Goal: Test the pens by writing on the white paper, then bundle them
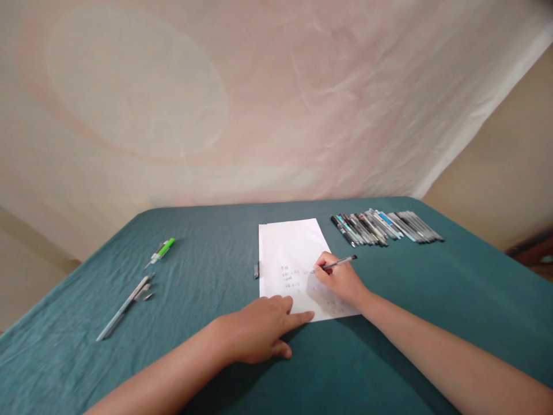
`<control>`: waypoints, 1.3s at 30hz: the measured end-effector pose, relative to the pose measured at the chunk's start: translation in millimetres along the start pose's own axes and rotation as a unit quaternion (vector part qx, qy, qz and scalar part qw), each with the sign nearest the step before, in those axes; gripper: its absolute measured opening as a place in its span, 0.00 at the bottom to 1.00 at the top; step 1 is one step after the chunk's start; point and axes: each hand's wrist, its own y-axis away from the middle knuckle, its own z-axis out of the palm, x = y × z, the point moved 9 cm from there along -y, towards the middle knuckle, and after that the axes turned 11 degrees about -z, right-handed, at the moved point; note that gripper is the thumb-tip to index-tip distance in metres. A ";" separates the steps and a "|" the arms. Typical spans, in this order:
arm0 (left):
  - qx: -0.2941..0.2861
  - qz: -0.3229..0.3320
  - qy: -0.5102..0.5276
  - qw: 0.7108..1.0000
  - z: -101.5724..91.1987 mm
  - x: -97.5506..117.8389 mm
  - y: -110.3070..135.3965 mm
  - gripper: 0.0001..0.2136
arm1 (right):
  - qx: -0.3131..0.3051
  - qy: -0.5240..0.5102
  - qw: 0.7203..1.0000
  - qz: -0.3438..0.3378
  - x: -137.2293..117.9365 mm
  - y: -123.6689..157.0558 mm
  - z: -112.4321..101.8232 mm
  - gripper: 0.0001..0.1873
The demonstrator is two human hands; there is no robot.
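Observation:
A white sheet of paper (294,248) with a few lines of small writing lies on the teal tablecloth (207,271). My right hand (341,279) is closed around a dark pen (341,263), its tip touching the paper near the writing. My left hand (263,334) lies flat with fingers stretched out, fingertips pressing the sheet's near left corner. A small dark pen cap (256,270) rests just left of the paper.
A row of several pens (384,226) lies at the far right of the table. To the left are a green-capped pen (162,251), a long grey pen (123,308) and small loose parts (146,292). A pale cloth backdrop (259,98) hangs behind.

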 end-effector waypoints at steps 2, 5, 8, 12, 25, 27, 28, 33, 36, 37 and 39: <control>0.001 0.002 -0.002 1.000 -0.5 0.5 0.0 0.34 | 0.002 0.002 1.000 0.000 0.3 0.0 -0.5 0.05; 0.000 0.003 -0.004 1.000 -0.8 1.1 -0.1 0.34 | 0.010 0.006 1.000 0.003 2.2 -0.1 -2.0 0.04; 0.000 0.005 -0.005 1.000 -1.0 1.7 0.0 0.34 | 0.012 0.009 1.000 0.008 3.9 -0.2 -2.3 0.05; 0.001 0.006 -0.004 1.000 -1.4 1.6 0.3 0.34 | 0.012 0.012 1.000 0.009 2.9 0.0 -2.4 0.05; 0.001 0.010 -0.009 1.000 -0.9 1.4 -0.1 0.34 | -0.006 0.025 1.000 -0.003 4.2 -1.5 0.2 0.05; 0.000 0.011 -0.007 1.000 -1.0 1.8 0.1 0.34 | -0.009 0.023 1.000 -0.004 3.6 -1.2 0.4 0.05; 0.000 0.010 -0.007 1.000 -1.0 1.8 0.1 0.34 | -0.009 0.022 1.000 -0.005 3.0 -1.1 0.3 0.05; 0.001 0.008 -0.009 1.000 -0.9 1.2 0.2 0.34 | 0.003 0.018 1.000 -0.004 0.5 -0.8 -1.9 0.05; -0.001 0.006 -0.009 1.000 -1.2 1.1 0.3 0.34 | 0.003 0.015 1.000 0.001 0.1 -0.4 -2.1 0.05; -0.003 0.006 -0.008 1.000 -1.3 1.3 0.3 0.34 | 0.004 0.015 1.000 0.001 -0.2 -0.2 -2.5 0.05; -0.006 0.005 -0.007 1.000 -1.5 1.6 0.3 0.34 | 0.010 0.019 1.000 0.003 -0.3 0.3 -4.3 0.05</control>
